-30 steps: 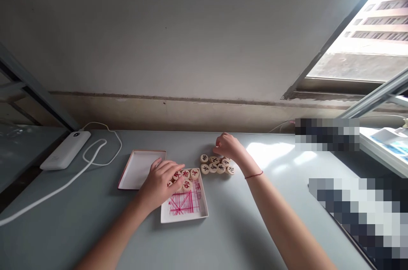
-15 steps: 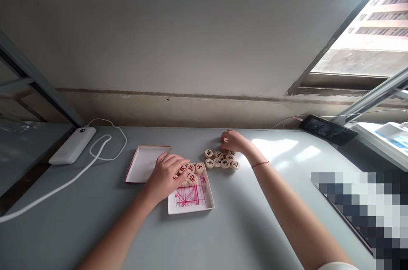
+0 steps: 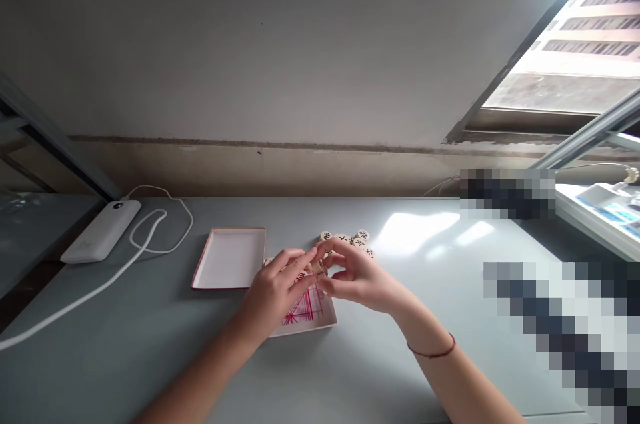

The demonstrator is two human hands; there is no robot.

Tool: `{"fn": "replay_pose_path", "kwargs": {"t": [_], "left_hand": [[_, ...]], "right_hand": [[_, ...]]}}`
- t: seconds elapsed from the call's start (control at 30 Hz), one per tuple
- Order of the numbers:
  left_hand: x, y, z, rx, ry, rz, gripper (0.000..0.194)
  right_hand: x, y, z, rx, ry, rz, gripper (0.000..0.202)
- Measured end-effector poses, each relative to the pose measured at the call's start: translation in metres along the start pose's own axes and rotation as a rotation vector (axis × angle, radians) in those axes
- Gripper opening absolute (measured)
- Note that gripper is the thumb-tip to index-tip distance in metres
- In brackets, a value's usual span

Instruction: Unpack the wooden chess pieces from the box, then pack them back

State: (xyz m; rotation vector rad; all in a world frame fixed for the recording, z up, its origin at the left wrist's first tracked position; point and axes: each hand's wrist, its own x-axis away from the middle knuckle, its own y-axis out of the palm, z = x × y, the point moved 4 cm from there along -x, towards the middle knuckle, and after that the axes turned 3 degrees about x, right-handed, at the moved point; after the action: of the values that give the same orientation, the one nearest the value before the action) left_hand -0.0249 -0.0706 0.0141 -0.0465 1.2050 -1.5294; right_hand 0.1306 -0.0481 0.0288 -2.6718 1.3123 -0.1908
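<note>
Over the shallow white box (image 3: pixel 327 321) with a pink-lined board print inside, my left hand (image 3: pixel 277 284) lies with its fingers stretched out, touching the Chinese chess pieces in the box. Those pieces are mostly hidden under the fingers. My right hand (image 3: pixel 357 274) is at the box's right side, thumb and fingers curled around a round wooden Chinese chess piece (image 3: pixel 319 269). The fingertips of both hands almost meet there. Behind my right hand stands a group of Chinese chess pieces with black characters (image 3: pixel 362 236) on the table, partly covered by the hand.
The white box lid (image 3: pixel 233 257) lies inside-up at the left of the box. Farther left is a white power bank (image 3: pixel 103 231) with a white cable (image 3: pixel 125 272) running across the grey table (image 3: pixel 280 384). The wall bounds the table's back; blurred objects sit at the right.
My right hand has come from the group of black-character pieces toward me and left to the box, bringing a piece. My left hand has shifted slightly right over the box.
</note>
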Motion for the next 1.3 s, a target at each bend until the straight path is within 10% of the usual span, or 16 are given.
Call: {"fn": "replay_pose_path", "kwargs": {"t": [0.37,0.57,0.93,1.3], "left_hand": [[0.001,0.009,-0.006,0.069,-0.063,-0.098,0.014],[-0.003,-0.01,-0.021,0.032,-0.104,-0.034,0.013],[-0.003,-0.015,-0.024,-0.052,-0.096,-0.01,0.02],[-0.007,0.018,0.003,-0.208,0.091,-0.242,0.011]], "right_hand": [[0.005,0.001,0.024,-0.271,0.092,0.028,0.026],[0.007,0.002,0.02,0.318,-0.051,0.29,0.002],[0.007,0.021,0.026,0.986,-0.245,0.239,0.015],[0.011,-0.006,0.01,0.397,-0.079,0.437,0.02]]}}
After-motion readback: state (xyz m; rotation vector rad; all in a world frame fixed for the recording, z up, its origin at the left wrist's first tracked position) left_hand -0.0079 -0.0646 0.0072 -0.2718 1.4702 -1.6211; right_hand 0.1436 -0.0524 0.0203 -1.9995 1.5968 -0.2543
